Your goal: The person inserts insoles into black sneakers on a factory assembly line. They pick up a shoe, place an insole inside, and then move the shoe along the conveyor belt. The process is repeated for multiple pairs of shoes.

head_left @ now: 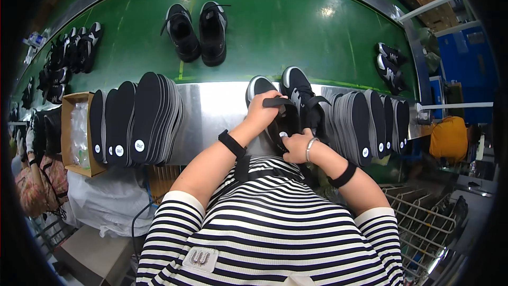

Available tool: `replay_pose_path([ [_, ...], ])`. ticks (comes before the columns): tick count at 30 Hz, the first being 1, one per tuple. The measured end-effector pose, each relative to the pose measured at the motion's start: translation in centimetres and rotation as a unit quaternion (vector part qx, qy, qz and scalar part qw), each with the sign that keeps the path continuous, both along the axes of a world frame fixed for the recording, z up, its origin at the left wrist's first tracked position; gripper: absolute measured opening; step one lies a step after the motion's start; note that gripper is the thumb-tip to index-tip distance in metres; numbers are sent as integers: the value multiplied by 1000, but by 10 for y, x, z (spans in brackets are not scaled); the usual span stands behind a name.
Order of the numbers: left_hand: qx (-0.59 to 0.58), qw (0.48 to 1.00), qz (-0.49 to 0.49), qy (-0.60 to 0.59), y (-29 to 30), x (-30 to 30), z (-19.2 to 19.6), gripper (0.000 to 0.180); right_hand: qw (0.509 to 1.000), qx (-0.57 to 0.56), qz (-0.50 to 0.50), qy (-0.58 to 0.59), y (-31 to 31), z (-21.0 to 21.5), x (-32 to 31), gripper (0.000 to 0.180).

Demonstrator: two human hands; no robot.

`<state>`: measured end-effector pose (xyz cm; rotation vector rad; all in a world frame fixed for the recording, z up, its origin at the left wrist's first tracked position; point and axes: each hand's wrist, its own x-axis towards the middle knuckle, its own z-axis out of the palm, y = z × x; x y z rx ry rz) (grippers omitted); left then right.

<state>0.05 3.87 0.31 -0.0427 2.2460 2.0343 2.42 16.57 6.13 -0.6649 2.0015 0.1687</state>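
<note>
Two black sneakers with silver toes stand side by side on the metal edge in front of me. The left sneaker (258,86) is between my hands. My left hand (261,112) is closed on its tongue and pulls it up at the opening. At the heel of that shoe, my right hand (299,145) grips with bent fingers, next to the white round label of a dark insole (283,134) inside. Part of the insole is hidden by the shoe and my fingers. Untouched, the right sneaker (300,89) sits close beside it.
Stacks of insoles stand left (151,119) and right (353,127). A cardboard box (98,168) of clear plastic lies farther left. The green conveyor belt (254,26) carries a pair of sneakers (213,34) and more shoes (89,47). A wire basket (423,217) is at right; another person's hand (30,140) shows far left.
</note>
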Motion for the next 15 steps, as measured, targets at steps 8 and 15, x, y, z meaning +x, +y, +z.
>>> replay_pose_path([
  [8,-52,997,-33,-35,3,-3,-5,17,910,-273,-306,-66,27,-34,1,48],
  [15,-63,998,-24,16,-7,-6,-6,29,588,-487,-621,-178,19,-40,-2,19],
])
